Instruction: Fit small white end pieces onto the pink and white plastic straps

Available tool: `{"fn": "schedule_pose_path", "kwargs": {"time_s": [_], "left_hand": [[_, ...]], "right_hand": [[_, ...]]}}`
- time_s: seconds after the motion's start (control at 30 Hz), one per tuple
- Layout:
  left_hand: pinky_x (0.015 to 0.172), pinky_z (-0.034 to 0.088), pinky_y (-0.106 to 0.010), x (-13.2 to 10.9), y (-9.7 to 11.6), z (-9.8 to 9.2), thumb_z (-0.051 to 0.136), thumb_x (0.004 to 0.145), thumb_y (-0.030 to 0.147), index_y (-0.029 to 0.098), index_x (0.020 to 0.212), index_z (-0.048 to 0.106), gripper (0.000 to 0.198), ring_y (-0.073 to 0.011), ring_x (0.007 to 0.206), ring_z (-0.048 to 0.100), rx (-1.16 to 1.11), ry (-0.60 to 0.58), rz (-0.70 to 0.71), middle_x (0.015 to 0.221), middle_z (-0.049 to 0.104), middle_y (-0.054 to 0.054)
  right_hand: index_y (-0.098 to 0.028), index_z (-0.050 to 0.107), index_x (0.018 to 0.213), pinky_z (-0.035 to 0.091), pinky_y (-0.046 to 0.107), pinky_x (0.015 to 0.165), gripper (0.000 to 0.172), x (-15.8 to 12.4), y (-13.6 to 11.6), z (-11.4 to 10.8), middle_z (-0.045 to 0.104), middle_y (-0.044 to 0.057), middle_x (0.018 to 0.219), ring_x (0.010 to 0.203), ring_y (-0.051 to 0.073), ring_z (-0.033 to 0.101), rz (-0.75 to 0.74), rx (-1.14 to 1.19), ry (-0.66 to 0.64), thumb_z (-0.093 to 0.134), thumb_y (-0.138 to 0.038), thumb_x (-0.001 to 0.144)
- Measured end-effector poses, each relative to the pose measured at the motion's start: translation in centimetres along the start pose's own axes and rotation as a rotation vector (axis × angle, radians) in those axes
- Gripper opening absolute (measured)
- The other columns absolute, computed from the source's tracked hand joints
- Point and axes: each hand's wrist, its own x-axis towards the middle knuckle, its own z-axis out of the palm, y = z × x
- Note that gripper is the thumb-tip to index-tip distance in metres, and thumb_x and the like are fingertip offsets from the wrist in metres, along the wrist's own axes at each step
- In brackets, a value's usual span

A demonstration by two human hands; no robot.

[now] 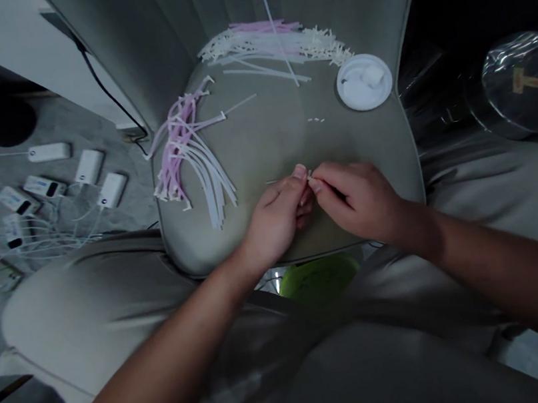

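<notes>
Pretty makeshift spot, home or office, can't tell which; a padded chair seat (pixel 279 136) doubles as the worktop under my left hand (pixel 275 214) and right hand (pixel 367 197); off to their left, white boxes (pixel 90 166) and tangled cables (pixel 59 234) litter a grey floor (pixel 49 116); well to their right there's clear plastic wrap (pixel 505 58).

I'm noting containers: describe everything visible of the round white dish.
The shallow round white dish looks like plastic, with a raised rim. It lies open side up at the far right of the grey chair seat, holding a small white block toward its right. The stick bundle ends near its rim; contact is unclear. The left hand and right hand are apart from it.
</notes>
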Motion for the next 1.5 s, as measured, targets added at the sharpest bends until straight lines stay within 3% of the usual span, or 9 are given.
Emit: {"fn": "schedule_pose_path", "kwargs": {"time_s": [0.3,0.8,1.1,1.5], "left_hand": [[0.041,0.026,-0.015,0.08,-0.12,-0.15,0.053,0.090,0.052,0.017,0.060,0.038,0.049,-0.0039,0.046,0.028,-0.001,0.007,0.011,0.056,0.028,0.006],[0.040,0.023,-0.015,0.17,-0.03,-0.25,0.056,0.087,0.055,0.018,0.063,0.037,0.048,-0.0042,0.045,0.024,0.007,-0.041,-0.042,0.057,0.027,0.007],[0.041,0.024,-0.016,0.26,-0.10,-0.45,0.052,0.090,0.052,0.018,0.063,0.038,0.046,-0.0045,0.046,0.026,0.019,-0.012,0.001,0.057,0.028,0.007],[0.040,0.022,-0.015,0.29,-0.09,-0.34,0.053,0.088,0.055,0.018,0.063,0.036,0.048,-0.0042,0.046,0.025,0.030,-0.048,-0.012,0.057,0.027,0.007]], "right_hand": [[-0.018,0.056,0.080,0.025,0.031,0.060,0.022,-0.30,0.07,0.12,0.061,0.003,0.068,0.060,0.013,0.047,-0.062,-0.125,-0.031,0.040,-0.024,0.094],[-0.018,0.054,0.075,0.024,0.030,0.059,0.029,-0.03,-0.02,0.19,0.054,0.001,0.063,0.057,0.012,0.044,0.045,-0.108,0.004,0.038,-0.029,0.097],[-0.018,0.054,0.077,0.026,0.030,0.060,0.026,-0.30,0.24,0.52,0.059,0.002,0.066,0.059,0.012,0.046,-0.040,-0.113,-0.018,0.039,-0.026,0.096],[-0.018,0.055,0.076,0.025,0.029,0.059,0.030,-0.15,0.04,0.38,0.057,0.002,0.064,0.058,0.013,0.046,-0.009,-0.160,0.025,0.037,-0.028,0.097]]}}
